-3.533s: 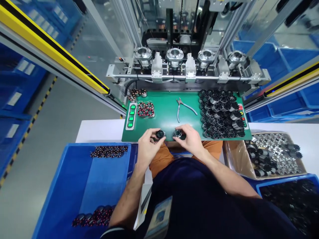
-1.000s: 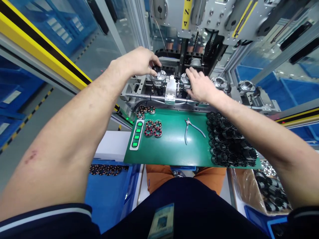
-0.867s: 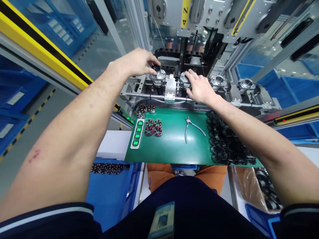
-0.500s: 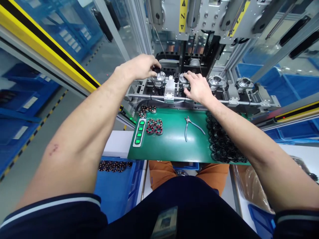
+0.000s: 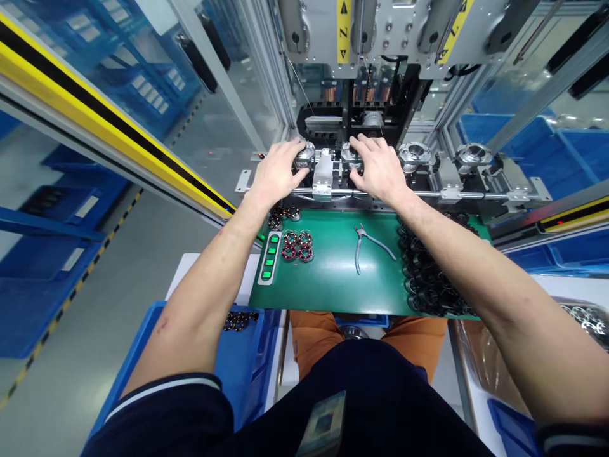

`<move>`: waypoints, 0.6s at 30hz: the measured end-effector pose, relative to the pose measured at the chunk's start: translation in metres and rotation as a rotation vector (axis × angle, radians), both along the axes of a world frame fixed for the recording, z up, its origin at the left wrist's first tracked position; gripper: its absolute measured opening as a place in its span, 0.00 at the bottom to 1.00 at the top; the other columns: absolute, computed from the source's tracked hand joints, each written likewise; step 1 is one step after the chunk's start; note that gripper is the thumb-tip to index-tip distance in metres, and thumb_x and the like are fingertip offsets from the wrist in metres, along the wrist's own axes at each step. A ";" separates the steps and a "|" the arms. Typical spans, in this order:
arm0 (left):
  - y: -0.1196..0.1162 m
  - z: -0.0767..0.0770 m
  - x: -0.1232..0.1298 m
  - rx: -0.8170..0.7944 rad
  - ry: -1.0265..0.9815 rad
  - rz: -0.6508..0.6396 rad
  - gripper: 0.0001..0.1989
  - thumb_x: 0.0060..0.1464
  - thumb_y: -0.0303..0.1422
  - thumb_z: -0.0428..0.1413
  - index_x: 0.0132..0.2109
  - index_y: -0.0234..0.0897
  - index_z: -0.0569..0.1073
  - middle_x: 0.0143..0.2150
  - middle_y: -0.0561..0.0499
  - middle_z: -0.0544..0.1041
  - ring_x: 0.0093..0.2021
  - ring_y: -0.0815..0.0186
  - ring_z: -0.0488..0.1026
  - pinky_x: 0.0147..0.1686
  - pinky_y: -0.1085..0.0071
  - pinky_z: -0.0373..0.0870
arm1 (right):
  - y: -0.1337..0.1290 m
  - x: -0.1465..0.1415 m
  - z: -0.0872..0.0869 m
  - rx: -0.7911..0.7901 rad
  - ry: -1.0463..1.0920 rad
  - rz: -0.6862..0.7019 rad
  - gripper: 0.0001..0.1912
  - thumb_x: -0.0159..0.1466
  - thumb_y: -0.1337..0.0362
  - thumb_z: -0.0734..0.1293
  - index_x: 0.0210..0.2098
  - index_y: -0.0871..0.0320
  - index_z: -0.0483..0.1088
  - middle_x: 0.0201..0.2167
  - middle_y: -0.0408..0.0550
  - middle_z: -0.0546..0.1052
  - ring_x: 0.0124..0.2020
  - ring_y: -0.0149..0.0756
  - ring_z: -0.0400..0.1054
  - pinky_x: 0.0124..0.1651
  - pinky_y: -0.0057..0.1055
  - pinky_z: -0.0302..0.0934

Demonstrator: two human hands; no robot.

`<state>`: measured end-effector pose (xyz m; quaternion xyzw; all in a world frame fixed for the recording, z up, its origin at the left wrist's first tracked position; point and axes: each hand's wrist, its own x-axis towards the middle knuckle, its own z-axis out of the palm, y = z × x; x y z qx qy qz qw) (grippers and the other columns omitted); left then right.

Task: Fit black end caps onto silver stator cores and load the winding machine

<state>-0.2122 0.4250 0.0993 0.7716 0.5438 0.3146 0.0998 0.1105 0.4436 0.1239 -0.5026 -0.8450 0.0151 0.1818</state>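
My left hand (image 5: 280,170) curls around the leftmost round metal fixture (image 5: 306,155) of the machine, thumb at its front and fingers over its top. Around the second round metal fixture (image 5: 349,154), my right hand (image 5: 382,167) grips in the same way from the right side. Whatever sits inside these two fixtures is mostly covered by my fingers. Two more round fixtures, one in the middle right (image 5: 415,155) and one at the far right (image 5: 474,155), stand untouched. Thin wires hang down near the fixtures under my hands.
On the green mat (image 5: 328,285) lie diagonal cutters (image 5: 366,244), wound copper stators (image 5: 297,246), and a strip of green-lit buttons (image 5: 269,258). Dark stator cores (image 5: 428,279) crowd the right side. A blue bin (image 5: 233,368) stands lower left; machine heads (image 5: 394,32) hang above.
My left hand has come down and wraps the leftmost fixture; the dark part at its fingertips no longer shows. My right hand stays at the second fixture. The view has shifted slightly.
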 end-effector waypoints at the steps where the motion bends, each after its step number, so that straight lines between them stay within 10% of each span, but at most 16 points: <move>1: -0.002 -0.001 0.002 0.011 -0.005 0.010 0.45 0.71 0.64 0.60 0.83 0.44 0.81 0.89 0.37 0.76 0.92 0.35 0.67 0.95 0.33 0.54 | -0.001 0.000 0.001 -0.004 -0.002 0.004 0.41 0.78 0.55 0.67 0.87 0.58 0.71 0.92 0.62 0.71 0.86 0.79 0.66 0.85 0.82 0.66; 5: -0.004 0.004 0.003 -0.005 -0.027 0.091 0.41 0.73 0.65 0.58 0.79 0.47 0.83 0.89 0.40 0.77 0.90 0.38 0.69 0.92 0.34 0.59 | -0.006 -0.006 0.005 -0.050 -0.017 -0.014 0.37 0.80 0.54 0.65 0.83 0.58 0.77 0.87 0.62 0.78 0.83 0.76 0.71 0.84 0.79 0.67; 11: -0.017 0.025 0.010 -0.073 -0.046 0.040 0.64 0.49 0.91 0.59 0.74 0.48 0.80 0.80 0.50 0.84 0.87 0.41 0.66 0.92 0.34 0.56 | -0.015 0.029 0.048 -0.154 -0.035 0.064 0.43 0.82 0.40 0.64 0.90 0.47 0.68 0.92 0.43 0.72 0.91 0.59 0.65 0.93 0.64 0.63; 14: -0.059 0.030 0.041 0.122 -0.117 0.067 0.52 0.71 0.78 0.57 0.84 0.48 0.72 0.88 0.51 0.75 0.91 0.40 0.65 0.94 0.28 0.53 | -0.053 0.101 0.076 -0.033 0.108 0.066 0.40 0.85 0.31 0.55 0.90 0.33 0.66 0.92 0.28 0.71 0.89 0.52 0.68 0.93 0.61 0.65; 18: -0.136 0.022 0.132 0.250 -0.132 -0.092 0.24 0.77 0.53 0.66 0.71 0.51 0.86 0.81 0.45 0.84 0.84 0.38 0.76 0.88 0.30 0.67 | -0.142 0.199 0.075 0.035 0.148 -0.143 0.23 0.84 0.39 0.66 0.60 0.40 0.89 0.65 0.50 0.92 0.72 0.64 0.81 0.86 0.71 0.70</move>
